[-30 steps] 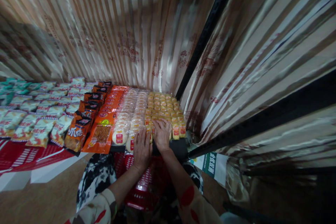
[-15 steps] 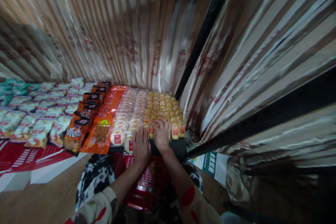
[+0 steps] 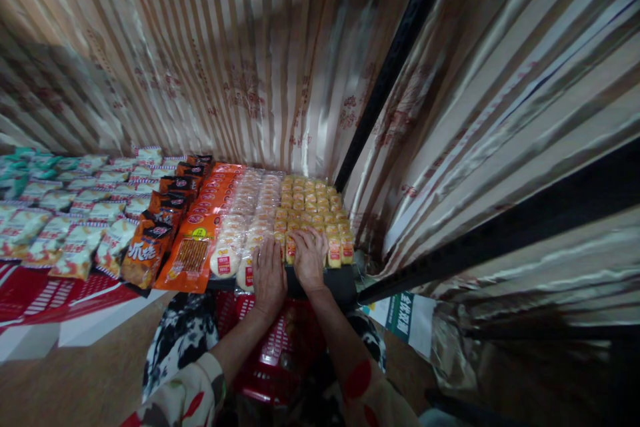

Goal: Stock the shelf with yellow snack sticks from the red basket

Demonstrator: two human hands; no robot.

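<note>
Both my hands rest on the front edge of a low display shelf (image 3: 340, 280) packed with snack packets. My left hand (image 3: 269, 275) lies flat, fingers stretched forward, on the round pale cakes (image 3: 226, 257) with red labels. My right hand (image 3: 309, 257) lies beside it with fingers spread over the front row of small yellow packets (image 3: 334, 248). Neither hand lifts anything. A red plastic basket (image 3: 280, 347) sits below my forearms.
Orange packets (image 3: 193, 255) and dark orange bags (image 3: 145, 252) lie to the left, then rows of white and green bags (image 3: 75, 247). A striped shiny curtain (image 3: 240, 60) hangs behind and to the right, crossed by black shelf bars (image 3: 395, 60). The floor (image 3: 90, 373) is brown.
My left hand has slid a little forward onto the pale cakes. My right hand has stayed on the yellow packets with only small finger shifts.
</note>
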